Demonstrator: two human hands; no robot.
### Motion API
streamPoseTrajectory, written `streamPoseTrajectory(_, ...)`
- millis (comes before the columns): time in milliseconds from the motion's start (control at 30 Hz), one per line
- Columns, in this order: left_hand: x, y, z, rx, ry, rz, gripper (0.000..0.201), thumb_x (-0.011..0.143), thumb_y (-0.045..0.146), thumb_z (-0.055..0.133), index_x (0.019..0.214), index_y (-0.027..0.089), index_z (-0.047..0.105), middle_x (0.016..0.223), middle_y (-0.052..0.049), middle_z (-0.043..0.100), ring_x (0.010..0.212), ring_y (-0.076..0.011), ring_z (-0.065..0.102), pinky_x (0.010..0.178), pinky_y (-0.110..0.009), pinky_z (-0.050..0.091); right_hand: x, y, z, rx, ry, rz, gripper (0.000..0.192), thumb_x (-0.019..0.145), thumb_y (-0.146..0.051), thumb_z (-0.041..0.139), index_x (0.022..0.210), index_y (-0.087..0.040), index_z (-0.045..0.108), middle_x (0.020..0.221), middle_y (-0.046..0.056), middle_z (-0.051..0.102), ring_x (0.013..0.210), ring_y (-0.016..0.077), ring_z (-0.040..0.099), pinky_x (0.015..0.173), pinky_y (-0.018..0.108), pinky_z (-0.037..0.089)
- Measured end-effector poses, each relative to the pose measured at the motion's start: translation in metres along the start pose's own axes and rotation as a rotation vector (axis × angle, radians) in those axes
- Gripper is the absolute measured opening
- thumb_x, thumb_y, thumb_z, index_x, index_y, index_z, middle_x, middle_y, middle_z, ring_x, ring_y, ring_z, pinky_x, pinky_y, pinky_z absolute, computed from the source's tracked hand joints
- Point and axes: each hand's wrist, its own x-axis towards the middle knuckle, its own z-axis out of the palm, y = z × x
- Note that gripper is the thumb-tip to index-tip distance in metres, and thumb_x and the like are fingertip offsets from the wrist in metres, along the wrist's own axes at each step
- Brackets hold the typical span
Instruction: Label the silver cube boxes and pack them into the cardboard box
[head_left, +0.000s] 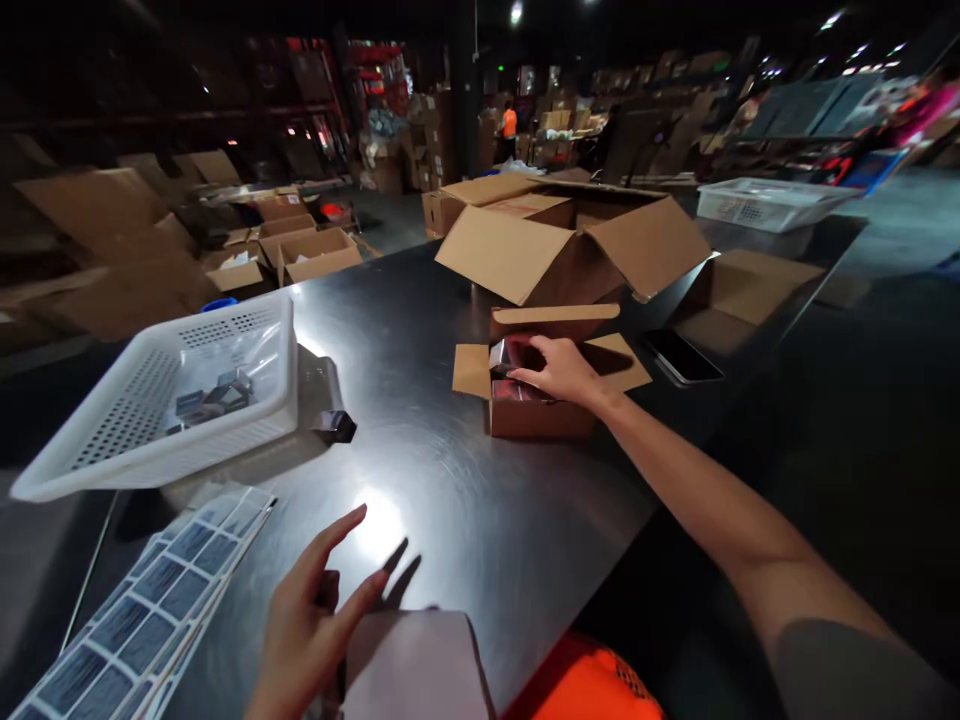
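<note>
The counter [450, 480] is dark brushed metal with a bright glare patch near its front edge. On it, towards the far side, sits a small open box [536, 400] of plain brown corrugated cardboard, its flaps folded outward. Inside are glossy red and silvery packs, hard to make out in the dim light. The right hand [559, 370] reaches into this box with its fingers curled down over the contents; whether it grips one pack or only rests on them cannot be told, since the fingertips are hidden.

The left hand [315, 620] hovers low at the near edge, fingers loosely spread and straight, holding nothing. It is just above a pale, smooth sheet or flap [412, 660] that is cut off by the bottom edge of the picture.

To the left stands a white plastic basket [135, 440] with perforated walls, tilted, holding small dark items in clear film. A small dark block [335, 426] lies just beside it. A sheet of rectangular labels [142, 610] lies at the near left. Behind the small box stands a large open carton [555, 240], and a black phone [681, 356] lies flat to the right.
</note>
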Motion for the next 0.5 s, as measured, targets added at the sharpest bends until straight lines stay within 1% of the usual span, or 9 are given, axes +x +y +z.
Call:
streamPoseTrajectory(67, 0.001, -0.001, 0.0, 0.021, 0.002, -0.009, 0.068, 0.069, 0.063, 0.079, 0.123, 0.024, 0.073, 0.046, 0.011, 0.029, 0.043, -0.0133, 0.032, 0.049, -0.027, 0.028, 0.001, -0.001, -0.004, -0.021, -0.078, 0.007, 0.05, 0.083, -0.032, 0.075, 0.13, -0.016, 0.069, 0.114, 0.011, 0.078, 0.1, 0.0274, 0.073, 0.092, 0.038, 0.055)
streamPoseTrajectory(133, 0.002, -0.002, 0.0, 0.035, 0.011, -0.017, 0.066, 0.07, 0.064, 0.078, 0.122, 0.023, 0.073, 0.045, 0.011, 0.03, 0.043, -0.0132, 0.032, 0.049, -0.027, 0.027, 0.002, -0.006, -0.008, -0.047, -0.148, 0.002, 0.051, 0.083, -0.034, 0.074, 0.131, -0.018, 0.069, 0.112, 0.01, 0.078, 0.1, 0.0272, 0.073, 0.09, 0.036, 0.055)
streamPoseTrajectory(233, 0.003, -0.003, -0.001, 0.024, 0.024, -0.028, 0.066, 0.072, 0.066, 0.076, 0.122, 0.023, 0.072, 0.045, 0.011, 0.033, 0.04, -0.0129, 0.032, 0.047, -0.026, 0.025, 0.008, -0.017, -0.008, -0.087, -0.232, -0.004, 0.045, 0.083, -0.031, 0.07, 0.128, -0.024, 0.072, 0.104, 0.007, 0.079, 0.095, 0.026, 0.073, 0.084, 0.034, 0.054)
streamPoseTrajectory(300, 0.004, -0.003, -0.002, 0.025, 0.032, -0.033, 0.065, 0.075, 0.067, 0.072, 0.122, 0.022, 0.071, 0.045, 0.01, 0.035, 0.038, -0.0131, 0.033, 0.045, -0.026, 0.025, 0.013, -0.024, -0.006, -0.115, -0.253, 0.013, 0.039, 0.086, -0.027, 0.064, 0.124, -0.023, 0.073, 0.102, 0.007, 0.079, 0.092, 0.026, 0.073, 0.082, 0.034, 0.053)
streamPoseTrajectory(367, 0.005, -0.003, -0.004, 0.045, 0.042, -0.034, 0.062, 0.078, 0.067, 0.069, 0.121, 0.022, 0.072, 0.044, 0.01, 0.036, 0.037, -0.0133, 0.035, 0.045, -0.026, 0.027, 0.018, -0.03, -0.005, -0.139, -0.254, 0.03, 0.037, 0.089, -0.027, 0.057, 0.122, -0.02, 0.073, 0.107, 0.01, 0.078, 0.096, 0.0278, 0.072, 0.084, 0.036, 0.053)
streamPoseTrajectory(433, 0.007, -0.003, -0.006, 0.06, 0.054, -0.04, 0.061, 0.081, 0.067, 0.065, 0.12, 0.021, 0.071, 0.044, 0.01, 0.039, 0.037, -0.0131, 0.037, 0.045, -0.026, 0.029, 0.022, -0.031, -0.005, -0.145, -0.257, 0.026, 0.039, 0.09, -0.032, 0.06, 0.125, -0.019, 0.072, 0.116, 0.012, 0.076, 0.105, 0.03, 0.07, 0.089, 0.038, 0.052)
streamPoseTrajectory(500, 0.008, -0.003, -0.008, 0.062, 0.062, -0.052, 0.061, 0.082, 0.067, 0.063, 0.12, 0.021, 0.071, 0.045, 0.009, 0.043, 0.035, -0.0132, 0.038, 0.044, -0.026, 0.03, 0.023, -0.028, -0.007, -0.127, -0.283, 0.012, 0.047, 0.086, -0.039, 0.068, 0.13, -0.021, 0.069, 0.116, 0.01, 0.076, 0.104, 0.0287, 0.07, 0.089, 0.037, 0.052)
